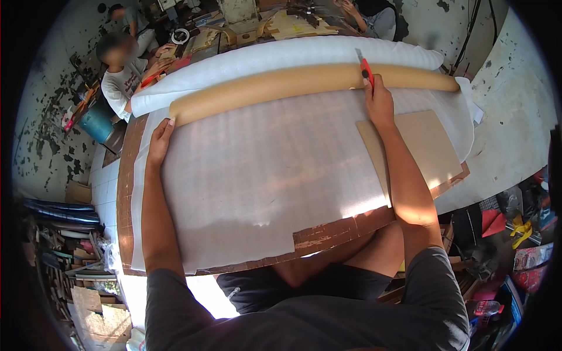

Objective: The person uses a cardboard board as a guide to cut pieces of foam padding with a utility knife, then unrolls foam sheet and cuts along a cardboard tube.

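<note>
A long roll of brown paper [281, 82] lies across the table on a thin white foam sheet [263, 169]. At its left end, my left hand [159, 142] pinches the lower corner of the paper between thumb and fingers. My right hand [380, 102] is closed around a red utility knife [367, 70], its blade pointing away from me above the brown roll. Behind it lies a thick white foam roll [293, 54]. Under my right forearm a flat piece of brown cardboard [421, 143] rests on the sheet.
The brown tabletop [345, 228] shows along its front and left edges. Two people sit at the far left, one [120, 82] close to the foam roll's end; another person [377, 23] is at the back right. Scrap wood [64, 257] and mixed clutter [515, 234] fill the floor sides.
</note>
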A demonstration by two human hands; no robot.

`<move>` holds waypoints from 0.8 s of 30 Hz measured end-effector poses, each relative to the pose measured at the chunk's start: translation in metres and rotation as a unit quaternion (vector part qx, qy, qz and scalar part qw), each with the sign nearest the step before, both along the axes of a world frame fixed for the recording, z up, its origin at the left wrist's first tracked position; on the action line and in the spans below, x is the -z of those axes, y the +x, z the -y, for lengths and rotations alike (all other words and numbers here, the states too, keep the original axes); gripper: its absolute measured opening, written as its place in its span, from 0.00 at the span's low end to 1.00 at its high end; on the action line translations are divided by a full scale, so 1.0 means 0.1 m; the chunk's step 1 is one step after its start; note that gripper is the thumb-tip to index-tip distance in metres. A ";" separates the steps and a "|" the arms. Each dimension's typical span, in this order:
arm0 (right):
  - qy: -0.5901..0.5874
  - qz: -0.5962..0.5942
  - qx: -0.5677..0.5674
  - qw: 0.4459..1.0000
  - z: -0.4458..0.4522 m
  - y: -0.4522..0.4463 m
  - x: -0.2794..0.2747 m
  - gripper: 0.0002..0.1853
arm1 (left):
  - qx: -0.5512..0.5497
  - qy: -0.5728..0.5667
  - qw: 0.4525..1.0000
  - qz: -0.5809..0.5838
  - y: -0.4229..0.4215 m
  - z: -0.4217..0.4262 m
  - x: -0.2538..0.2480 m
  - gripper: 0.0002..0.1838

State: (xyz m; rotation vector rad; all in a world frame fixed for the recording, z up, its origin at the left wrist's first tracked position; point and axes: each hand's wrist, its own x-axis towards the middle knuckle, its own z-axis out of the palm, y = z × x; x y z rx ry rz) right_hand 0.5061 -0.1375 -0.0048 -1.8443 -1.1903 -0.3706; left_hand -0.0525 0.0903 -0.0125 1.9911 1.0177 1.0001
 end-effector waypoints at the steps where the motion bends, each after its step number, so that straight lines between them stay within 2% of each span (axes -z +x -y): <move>1: 0.001 0.000 0.001 1.000 0.00 0.01 0.02 0.14 | -0.002 -0.003 1.000 -0.010 -0.01 -0.01 -0.01 0.21; 4: -0.028 0.002 -0.015 1.000 0.03 0.01 0.02 0.14 | -0.003 -0.001 1.000 -0.007 0.01 -0.01 -0.01 0.22; 9: 0.000 -0.067 -0.041 0.997 0.04 -0.02 -0.03 0.17 | -0.003 -0.011 1.000 -0.002 0.00 -0.01 0.00 0.21; 21: -0.048 -0.062 -0.051 0.996 0.03 0.01 0.01 0.17 | -0.018 0.019 1.000 0.012 -0.03 -0.11 0.09 0.21; 24: -0.020 -0.043 -0.062 0.997 0.02 0.04 0.05 0.18 | -0.005 0.014 1.000 0.006 -0.04 -0.06 0.04 0.20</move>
